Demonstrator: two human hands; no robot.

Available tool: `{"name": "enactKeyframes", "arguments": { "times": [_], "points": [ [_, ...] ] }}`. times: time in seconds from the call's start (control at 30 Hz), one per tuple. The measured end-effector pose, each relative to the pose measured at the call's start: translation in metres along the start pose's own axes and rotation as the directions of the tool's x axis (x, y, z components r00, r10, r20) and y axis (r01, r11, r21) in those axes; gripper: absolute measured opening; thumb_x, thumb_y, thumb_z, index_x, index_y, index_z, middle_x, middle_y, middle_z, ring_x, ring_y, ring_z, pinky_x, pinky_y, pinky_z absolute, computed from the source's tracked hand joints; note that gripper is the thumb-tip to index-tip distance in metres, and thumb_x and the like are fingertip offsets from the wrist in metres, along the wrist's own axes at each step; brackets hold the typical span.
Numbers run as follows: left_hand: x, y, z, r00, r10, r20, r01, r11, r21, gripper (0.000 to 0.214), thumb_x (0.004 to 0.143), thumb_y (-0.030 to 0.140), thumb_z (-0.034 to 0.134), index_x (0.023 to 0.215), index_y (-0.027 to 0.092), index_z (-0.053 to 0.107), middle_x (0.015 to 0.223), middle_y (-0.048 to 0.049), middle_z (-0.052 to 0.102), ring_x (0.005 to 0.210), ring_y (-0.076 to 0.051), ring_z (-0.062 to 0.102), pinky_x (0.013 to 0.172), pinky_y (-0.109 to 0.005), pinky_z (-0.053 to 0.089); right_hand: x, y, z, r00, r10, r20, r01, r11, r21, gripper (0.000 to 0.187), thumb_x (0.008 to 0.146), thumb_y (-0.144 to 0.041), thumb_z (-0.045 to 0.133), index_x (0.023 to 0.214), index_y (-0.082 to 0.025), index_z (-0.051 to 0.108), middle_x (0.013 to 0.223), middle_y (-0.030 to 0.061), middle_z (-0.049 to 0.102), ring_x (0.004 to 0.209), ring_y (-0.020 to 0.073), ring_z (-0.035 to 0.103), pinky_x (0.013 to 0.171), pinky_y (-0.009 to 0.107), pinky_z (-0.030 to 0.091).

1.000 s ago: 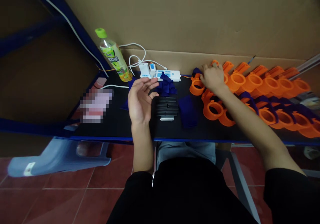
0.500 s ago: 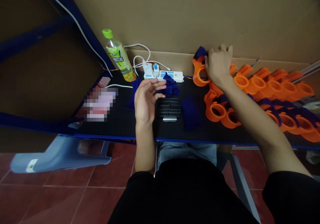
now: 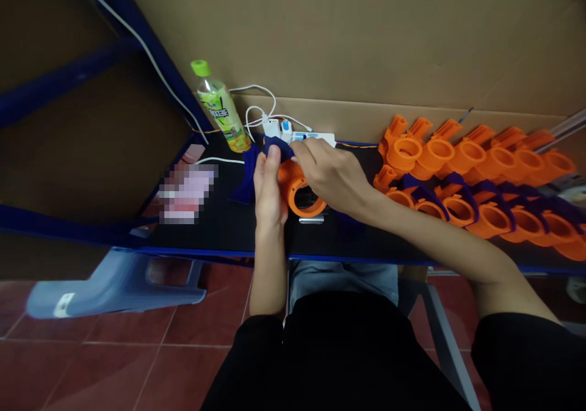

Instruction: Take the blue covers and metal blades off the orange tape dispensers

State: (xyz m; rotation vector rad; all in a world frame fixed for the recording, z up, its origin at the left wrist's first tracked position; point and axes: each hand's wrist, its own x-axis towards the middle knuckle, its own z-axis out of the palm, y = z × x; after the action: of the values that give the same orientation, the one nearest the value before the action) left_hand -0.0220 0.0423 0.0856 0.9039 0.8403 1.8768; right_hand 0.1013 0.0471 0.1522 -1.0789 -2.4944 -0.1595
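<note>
An orange plastic ring holder [image 3: 293,182] is up in front of me over the black table, its round opening facing me. My left hand [image 3: 269,185] grips its left side, thumb pressed on the dark blue cloth strip [image 3: 277,147] at its top. From the right, my right hand [image 3: 327,170] is closed, its fingers pinching the strip's right part; the fingertips are partly hidden. Beneath the holder, a silver-edged piece [image 3: 311,220] of the dark stack shows. Another blue cloth [image 3: 245,179] lies just left of my left hand.
Two rows of orange ring holders [image 3: 467,154] stand on the right, the front ones with blue strips. At the back are a drink bottle [image 3: 222,115], a white power strip [image 3: 323,137] and cables. The table's front edge [image 3: 348,258] runs before my lap; a blue stool [image 3: 114,283] stands at left.
My right hand has brought an orange holder with blue cloth from the back right row to the middle. My left hand, open before, has closed on it.
</note>
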Motion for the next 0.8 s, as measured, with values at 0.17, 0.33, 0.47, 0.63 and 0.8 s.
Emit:
{"name": "enactKeyframes", "arguments": {
  "times": [0.17,0.33,0.47,0.63,0.8],
  "points": [
    [-0.003,0.002,0.002,0.989,0.101,-0.110,-0.098,0.994,0.039,0.041,0.090,0.060,0.083,0.095,0.023,0.068,0.099,-0.0015,0.075,0.111,-0.023,0.076,0.098,-0.033,0.062,0.000,0.010,0.012,0.999,0.023,0.030,-0.025,0.997,0.072,0.056,0.117,-0.028,0.018,0.147,-0.021,0.065,0.132,0.0143,0.068,0.123,0.0284,0.065,0.100,0.043,0.058],
    [-0.005,0.000,0.003,1.000,-0.006,-0.020,0.006,1.000,-0.007,0.047,0.095,0.068,0.073,0.106,0.022,0.073,0.095,-0.0048,0.075,0.115,-0.030,0.078,0.100,-0.045,0.065,0.007,0.033,-0.001,0.983,0.183,0.017,-0.184,0.981,0.067,0.053,0.117,-0.034,0.023,0.148,-0.023,0.064,0.135,0.0127,0.068,0.122,0.0302,0.068,0.104,0.045,0.056],
    [0.003,0.003,-0.001,0.998,-0.063,-0.011,0.062,0.995,-0.079,0.052,0.090,0.071,0.077,0.102,0.021,0.072,0.104,-0.0087,0.078,0.120,-0.035,0.078,0.098,-0.048,0.067,0.000,0.061,-0.010,0.965,0.261,-0.022,-0.261,0.965,0.019,0.048,0.116,-0.037,0.032,0.140,-0.021,0.071,0.131,0.0124,0.072,0.120,0.0303,0.070,0.104,0.044,0.056],
    [0.012,0.013,-0.013,0.997,0.011,-0.077,-0.020,0.993,-0.118,0.044,0.093,0.066,0.073,0.098,0.023,0.073,0.117,-0.0100,0.078,0.120,-0.033,0.078,0.100,-0.049,0.067,-0.033,0.089,0.000,0.942,0.336,0.016,-0.337,0.941,0.041,0.036,0.105,-0.033,0.052,0.127,-0.022,0.079,0.100,0.0083,0.080,0.095,0.0273,0.076,0.088,0.041,0.060],
    [0.011,0.011,-0.016,0.993,-0.084,-0.080,0.077,0.993,-0.091,0.055,0.086,0.071,0.078,0.110,0.022,0.076,0.101,-0.0099,0.081,0.114,-0.034,0.080,0.097,-0.045,0.066,-0.055,0.077,0.014,0.944,0.329,0.024,-0.329,0.944,-0.006,0.031,0.100,-0.025,0.057,0.123,-0.018,0.076,0.103,0.0103,0.080,0.094,0.0302,0.075,0.087,0.043,0.057]
  ]
}}
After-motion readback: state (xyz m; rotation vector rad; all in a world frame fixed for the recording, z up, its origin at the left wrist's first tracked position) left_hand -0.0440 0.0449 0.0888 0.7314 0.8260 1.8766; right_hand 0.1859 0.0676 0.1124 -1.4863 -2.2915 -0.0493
